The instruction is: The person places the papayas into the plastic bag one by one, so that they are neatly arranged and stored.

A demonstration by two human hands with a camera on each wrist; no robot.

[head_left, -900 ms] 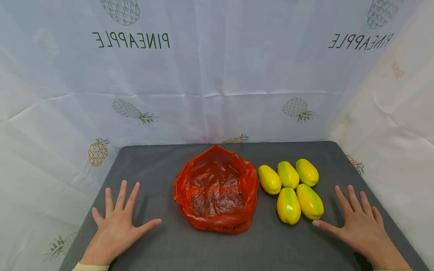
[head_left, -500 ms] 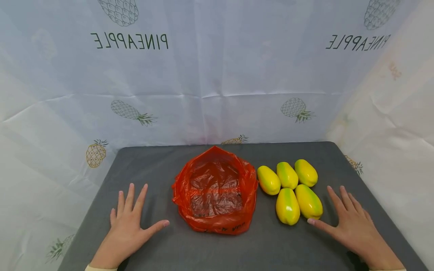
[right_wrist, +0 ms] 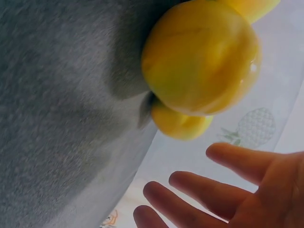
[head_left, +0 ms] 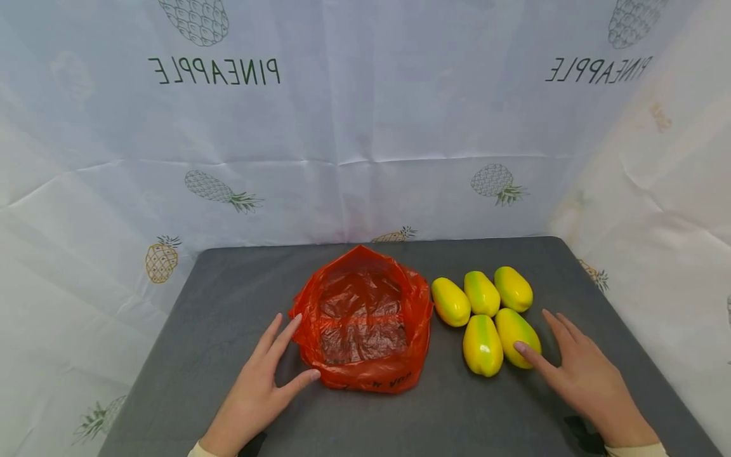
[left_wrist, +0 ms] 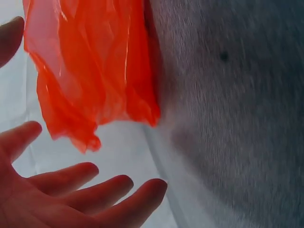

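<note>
A red plastic bag (head_left: 371,374) stands on the grey table with its mouth spread wide, facing up. My left hand (head_left: 254,388) is at the bag's left side, its fingertips right at the rim and its thumb by the lower left edge. In the left wrist view, the left fingers (left_wrist: 109,194) are spread beside the red plastic. Several glossy, oval yellow fruits with green streaks lie grouped right of the bag. My right hand (head_left: 591,384) hovers beside the nearest right fruit (head_left: 516,336), thumb overlapping it in the head view, fingers extended and holding nothing.
The grey table (head_left: 365,425) ends at a white cloth backdrop (head_left: 365,114) printed with pineapples, which also hangs along both sides. One fruit (head_left: 451,301) lies close against the bag's right side.
My left hand has moved right, from the table's left side up to the bag. My right hand has shifted a little left toward the fruits. Bag and fruits have stayed in place.
</note>
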